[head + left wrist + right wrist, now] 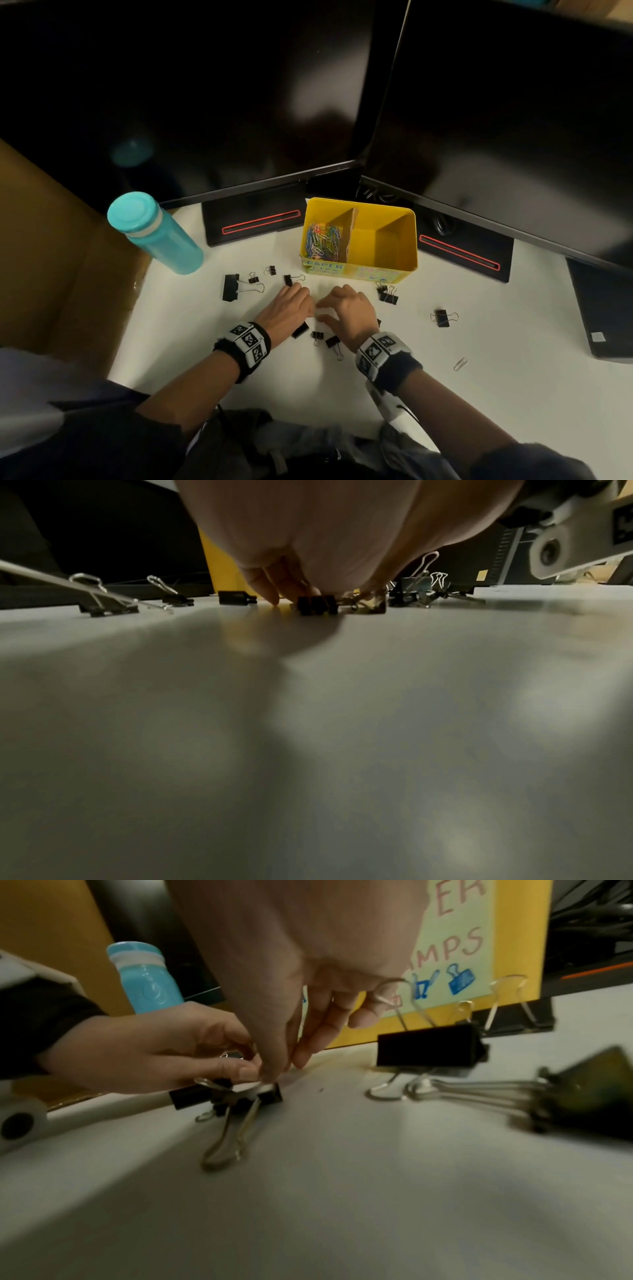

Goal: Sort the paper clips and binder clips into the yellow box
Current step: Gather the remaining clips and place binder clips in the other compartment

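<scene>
The yellow box [409,240] stands at the back of the white desk. Its left compartment holds coloured paper clips [322,240]; the right one shows only its floor. Black binder clips lie scattered: a large one [231,287], a pile [387,293] before the box, and a single one [442,318] to the right. My left hand [310,306] and right hand [320,310] meet at mid-desk over a knot of small binder clips [226,1096]. The left hand [240,1066] pinches one with curled fingers. The right hand [281,1069] pinches another with thumb and forefinger.
A teal bottle [154,233] stands at the left. Two dark monitors [479,120] on black bases rise behind the box. A dark laptop [603,308] lies at the right edge. One loose paper clip [460,364] lies right of my right wrist.
</scene>
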`<state>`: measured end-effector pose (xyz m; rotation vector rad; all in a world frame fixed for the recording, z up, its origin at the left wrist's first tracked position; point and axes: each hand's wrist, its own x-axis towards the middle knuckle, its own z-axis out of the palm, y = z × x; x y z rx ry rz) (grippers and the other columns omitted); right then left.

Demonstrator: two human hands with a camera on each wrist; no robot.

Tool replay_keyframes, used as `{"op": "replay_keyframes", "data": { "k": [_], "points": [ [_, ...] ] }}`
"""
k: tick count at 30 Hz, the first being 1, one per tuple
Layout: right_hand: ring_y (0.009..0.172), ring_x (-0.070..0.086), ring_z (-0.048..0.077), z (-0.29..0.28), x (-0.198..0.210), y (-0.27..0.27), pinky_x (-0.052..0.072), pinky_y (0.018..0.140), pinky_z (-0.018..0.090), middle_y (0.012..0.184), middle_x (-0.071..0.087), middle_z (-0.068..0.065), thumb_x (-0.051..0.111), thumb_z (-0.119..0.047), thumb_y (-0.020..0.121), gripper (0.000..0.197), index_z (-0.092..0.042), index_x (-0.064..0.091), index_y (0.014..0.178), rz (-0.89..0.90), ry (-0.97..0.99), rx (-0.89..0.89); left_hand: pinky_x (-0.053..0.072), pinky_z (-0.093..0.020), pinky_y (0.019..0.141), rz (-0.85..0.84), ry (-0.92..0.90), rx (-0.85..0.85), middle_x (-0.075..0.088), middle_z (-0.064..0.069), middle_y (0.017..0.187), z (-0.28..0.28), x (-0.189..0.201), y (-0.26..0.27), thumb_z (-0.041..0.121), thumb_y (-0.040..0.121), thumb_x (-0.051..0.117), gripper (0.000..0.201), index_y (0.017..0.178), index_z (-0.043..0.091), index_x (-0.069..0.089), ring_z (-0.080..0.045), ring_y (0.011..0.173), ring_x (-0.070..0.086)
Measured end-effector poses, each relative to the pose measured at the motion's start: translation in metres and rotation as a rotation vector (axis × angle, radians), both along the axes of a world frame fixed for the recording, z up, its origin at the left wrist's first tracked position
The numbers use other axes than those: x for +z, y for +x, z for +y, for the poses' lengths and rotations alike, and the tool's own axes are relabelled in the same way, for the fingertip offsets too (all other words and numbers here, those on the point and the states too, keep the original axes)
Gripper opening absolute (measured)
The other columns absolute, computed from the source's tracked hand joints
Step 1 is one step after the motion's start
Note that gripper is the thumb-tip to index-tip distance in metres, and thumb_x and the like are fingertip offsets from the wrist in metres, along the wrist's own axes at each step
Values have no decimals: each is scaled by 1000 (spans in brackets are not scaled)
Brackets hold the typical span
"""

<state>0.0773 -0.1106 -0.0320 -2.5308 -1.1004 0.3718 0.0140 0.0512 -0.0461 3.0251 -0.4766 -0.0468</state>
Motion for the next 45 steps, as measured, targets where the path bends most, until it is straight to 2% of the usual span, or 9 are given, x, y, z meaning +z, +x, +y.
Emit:
{"op": "replay_keyframes", "data": {
  "k": [8, 15, 22, 27, 32, 35, 38, 41, 45],
  "points": [
    [67, 58, 28, 1, 7, 2, 46, 53, 35, 70, 62, 4, 73, -13, 73, 7, -17, 67, 71, -102, 22, 18, 50, -31, 69, 41, -119, 25, 60, -4, 83, 6, 7, -2, 22, 83, 63, 13, 88, 10, 59, -19, 78, 54],
    [71, 49, 24, 7, 68, 37, 38, 54, 34, 76, 60, 4, 50, -26, 91, 23, -10, 62, 81, -489, 310, -247, 38, -32, 78, -301, -407, 544, 61, -7, 97, 19, 46, 8, 17, 88, 50, 14, 99, 10, 55, -22, 91, 51],
    [108, 45, 29, -30, 60, 68, 37, 86, 45, 120, 56, 10, 56, -14, 80, 40, -13, 57, 120, -506, 234, -574, -3, -76, 96, 228, -35, 867, 13, -14, 153, 17, 31, 12, 46, 94, 36, 46, 138, 37, 27, -43, 137, -6],
    [135, 19, 41, -102, 29, 68, 31, 102, 59, 149, 23, 21, 55, -27, 88, 56, -17, 35, 140, 5, -246, -900, 7, -77, 98, 500, -166, 890, -6, -8, 156, 10, 24, -2, 59, 91, 29, 50, 139, 47, 18, -42, 134, -23],
    [137, -3, 50, -119, 10, 40, 21, 108, 59, 156, -4, 16, 51, -27, 94, 67, -25, 13, 149, 367, -436, -345, 10, -74, 100, 553, -286, 682, -7, -6, 156, -7, 28, -19, 44, 91, 47, 53, 139, 46, 25, -41, 132, -30],
    [134, 29, 40, -125, 22, 41, 27, 109, 41, 154, 20, 14, 52, -12, 94, 58, -25, 29, 145, 366, -169, -188, 8, -71, 101, 500, -475, 621, 4, -2, 156, -8, 35, -25, 18, 95, 45, 45, 133, 44, 41, -34, 137, -20],
    [95, 63, 25, -159, 44, 60, 48, 77, 11, 129, 56, 15, 55, -1, 90, 44, -31, 53, 122, 301, 151, -383, 21, -64, 105, 199, -674, 698, 31, -10, 148, 6, 35, -31, -3, 91, 43, 50, 125, 32, 54, -36, 137, 17],
    [80, 65, 23, -193, 59, 67, 58, 56, 27, 113, 61, 14, 61, -21, 90, 29, -24, 55, 119, 482, -149, -591, 34, -50, 102, 57, -631, 819, 49, -16, 131, 23, 28, -37, -5, 85, 53, 48, 124, 22, 55, -35, 120, 41],
    [73, 68, 27, -205, 54, 42, 58, 63, 39, 96, 61, 9, 88, -38, 57, 76, -23, 38, 112, 699, -492, -586, 31, -42, 99, 290, -578, 811, 47, -9, 120, 23, 31, -42, 11, 75, 73, 67, 134, 22, 44, -34, 113, 37]
  ]
}}
